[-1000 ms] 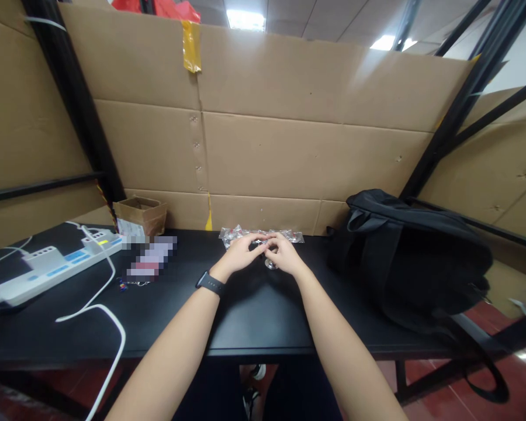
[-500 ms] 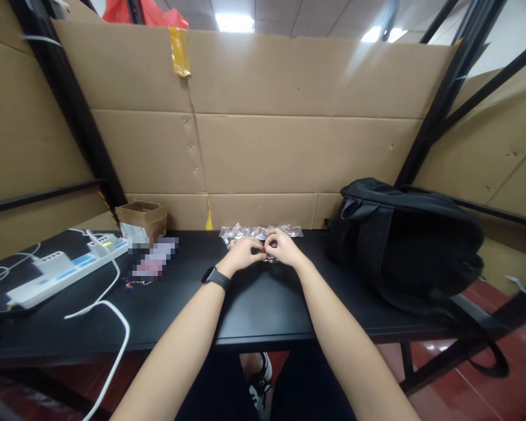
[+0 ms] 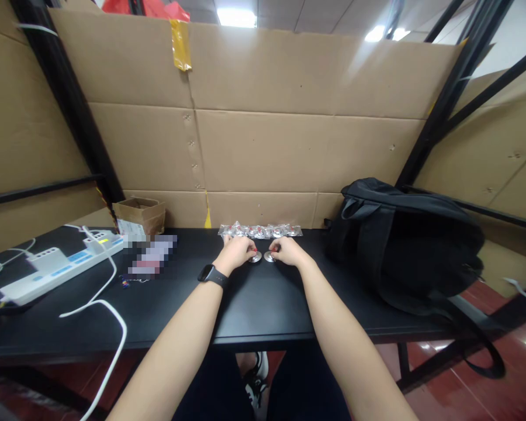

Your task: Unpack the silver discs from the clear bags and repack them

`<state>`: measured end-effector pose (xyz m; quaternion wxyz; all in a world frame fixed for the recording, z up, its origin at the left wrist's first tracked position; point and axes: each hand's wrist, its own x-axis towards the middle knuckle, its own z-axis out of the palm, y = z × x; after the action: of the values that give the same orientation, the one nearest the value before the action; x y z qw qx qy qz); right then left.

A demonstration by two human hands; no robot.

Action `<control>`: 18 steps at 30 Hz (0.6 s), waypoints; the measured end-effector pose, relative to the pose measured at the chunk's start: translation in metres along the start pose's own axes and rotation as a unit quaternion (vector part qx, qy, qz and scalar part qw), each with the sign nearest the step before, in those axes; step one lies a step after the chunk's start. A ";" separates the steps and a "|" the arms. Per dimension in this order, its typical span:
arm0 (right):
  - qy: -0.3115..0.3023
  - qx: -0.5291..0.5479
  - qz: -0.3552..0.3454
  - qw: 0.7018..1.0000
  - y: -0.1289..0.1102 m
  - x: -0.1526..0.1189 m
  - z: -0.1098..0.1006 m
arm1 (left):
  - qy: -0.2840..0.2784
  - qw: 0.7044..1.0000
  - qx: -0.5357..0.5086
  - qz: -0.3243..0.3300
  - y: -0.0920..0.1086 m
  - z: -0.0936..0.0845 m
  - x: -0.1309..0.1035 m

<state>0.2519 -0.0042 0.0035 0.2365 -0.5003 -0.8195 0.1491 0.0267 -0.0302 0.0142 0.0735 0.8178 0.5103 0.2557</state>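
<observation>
Two small silver discs sit on the black table (image 3: pixel 254 310) in the head view, side by side and just apart, right in front of a row of clear plastic packets (image 3: pixel 260 230) with red bits inside that lies along the cardboard wall (image 3: pixel 289 152). We take that row as our landmark. Our left hand (image 3: pixel 235 253) pinches the left disc (image 3: pixel 255 257) between curled fingertips, and our right hand (image 3: pixel 286 251) pinches the right disc (image 3: pixel 269 256) the same way; both discs rest on the table surface just on our side of the packets. A black smartwatch (image 3: pixel 209 275) sits on our left wrist. To the left of the packets we see a small open cardboard box (image 3: pixel 141 214) against the wall, a blurred-out patch beside it, and farther left a white power strip (image 3: pixel 56 266) with a white cable (image 3: pixel 109 316) looping toward the table's near edge. To the right of the packets a black backpack (image 3: pixel 403 245) lies on its side, well apart from our hands. Below the table edge a shoe (image 3: pixel 255 386) shows between our forearms.
</observation>
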 end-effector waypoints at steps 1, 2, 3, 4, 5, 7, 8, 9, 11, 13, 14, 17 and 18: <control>0.003 -0.004 0.006 1.000 -0.001 0.000 0.000 | 0.001 1.000 0.006 0.003 0.000 0.000 0.000; 0.006 -0.007 0.010 1.000 -0.001 0.000 0.001 | 0.006 1.000 0.013 0.009 0.001 0.000 0.000; 0.008 -0.009 0.012 1.000 -0.002 0.000 0.001 | 0.017 1.000 0.020 0.017 0.001 -0.001 0.000; 0.009 -0.009 0.014 1.000 -0.003 0.000 0.001 | 0.031 0.999 0.028 0.026 0.001 -0.001 -0.001; 0.011 -0.011 0.016 1.000 -0.003 0.000 0.000 | 0.048 0.997 0.037 0.036 0.001 -0.002 -0.001; 0.016 -0.014 0.021 1.000 -0.004 -0.002 -0.001 | 0.081 0.994 0.053 0.050 0.002 -0.003 -0.001; 0.019 -0.014 0.022 0.999 -0.003 -0.003 -0.003 | 0.094 0.993 0.059 0.052 0.002 -0.003 -0.001; 0.022 -0.014 0.021 0.999 -0.004 -0.005 -0.004 | 0.103 0.991 0.063 0.052 0.003 -0.003 -0.001; 0.027 -0.009 0.010 1.000 -0.005 -0.006 -0.007 | 0.116 0.989 0.070 0.052 0.005 -0.004 -0.002; 0.034 -0.001 -0.013 0.999 -0.009 -0.007 -0.011 | 0.127 0.988 0.077 0.051 0.006 -0.004 -0.002; 0.052 0.006 -0.033 0.998 -0.012 -0.006 -0.013 | 0.132 0.987 0.080 0.049 0.007 -0.004 -0.002; 0.172 0.059 -0.102 0.978 -0.024 -0.004 -0.017 | 0.151 0.984 0.089 0.042 0.009 -0.007 -0.002; 0.219 0.090 -0.119 0.964 -0.029 -0.003 -0.017 | 0.158 0.983 0.090 0.039 0.009 -0.008 -0.002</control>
<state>0.2404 -0.0199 0.0309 0.4702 -0.3964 -0.7844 0.0803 0.0288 -0.0376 0.0240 -0.0921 0.7899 0.5039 0.3371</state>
